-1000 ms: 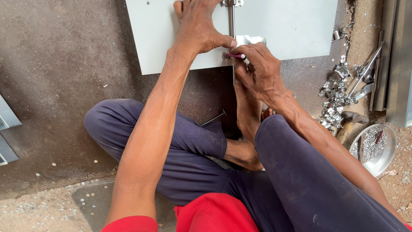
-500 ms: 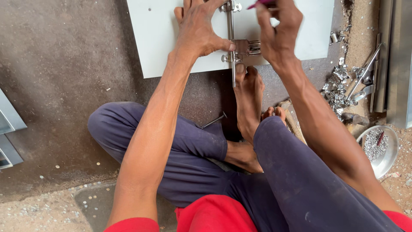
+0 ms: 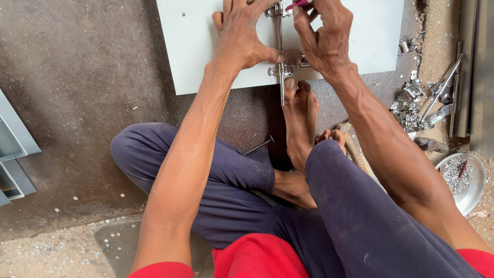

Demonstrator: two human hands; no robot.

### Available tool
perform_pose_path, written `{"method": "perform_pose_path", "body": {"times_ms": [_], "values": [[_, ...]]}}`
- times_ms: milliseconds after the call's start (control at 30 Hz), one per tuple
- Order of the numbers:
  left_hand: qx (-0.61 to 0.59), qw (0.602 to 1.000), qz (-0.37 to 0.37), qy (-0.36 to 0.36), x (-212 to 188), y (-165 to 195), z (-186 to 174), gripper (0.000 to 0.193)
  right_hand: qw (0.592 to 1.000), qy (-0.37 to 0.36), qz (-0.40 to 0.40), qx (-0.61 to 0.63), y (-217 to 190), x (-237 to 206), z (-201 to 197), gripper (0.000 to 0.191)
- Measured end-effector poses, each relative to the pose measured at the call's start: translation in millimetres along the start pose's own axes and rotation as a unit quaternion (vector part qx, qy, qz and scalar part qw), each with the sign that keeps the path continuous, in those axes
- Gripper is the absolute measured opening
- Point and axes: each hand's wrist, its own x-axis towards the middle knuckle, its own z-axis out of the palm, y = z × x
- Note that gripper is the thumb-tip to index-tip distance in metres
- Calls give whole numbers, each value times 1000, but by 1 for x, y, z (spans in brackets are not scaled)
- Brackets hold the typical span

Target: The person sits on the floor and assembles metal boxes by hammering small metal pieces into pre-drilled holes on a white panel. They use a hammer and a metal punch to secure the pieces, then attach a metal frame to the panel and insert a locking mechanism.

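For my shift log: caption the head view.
Left hand steadies a metal rod latch on a pale panel; right hand grips a pink-handled tool.

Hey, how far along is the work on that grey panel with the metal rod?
Looks done: the metal rod already lies on the grey panel in its brackets. In hand: the left hand presses beside the rod, while the right hand holds a pink-handled tool at the upper bracket. Left, judging by sight: loose metal fittings and a bowl of small parts remain unused.
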Motion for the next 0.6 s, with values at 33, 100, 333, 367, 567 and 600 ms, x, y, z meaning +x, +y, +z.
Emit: {"method": "perform_pose_path", "body": {"times_ms": [33, 100, 333, 367, 567, 600], "values": [[2, 1000, 10, 12, 0, 0, 0, 109, 1000, 7, -7, 3, -1, 1, 1, 8], [2, 999, 29, 29, 1, 1, -1, 111, 1000, -12, 7, 24, -4, 4, 5, 13], [9, 1000, -18, -8, 1, 4, -3, 110, 998, -58, -6, 0, -2, 4, 12, 13], [8, 1000, -22, -10, 1, 4, -4, 110, 998, -61, -9, -3, -1, 4, 13, 13], [21, 1000, -8, -4, 0, 6, -5, 111, 995, -2, 86, 55, -6, -8, -13, 9], [22, 1000, 1, 11, -1, 6, -4, 112, 980, 29, 174, 88, -8, -15, -25, 5]]}}
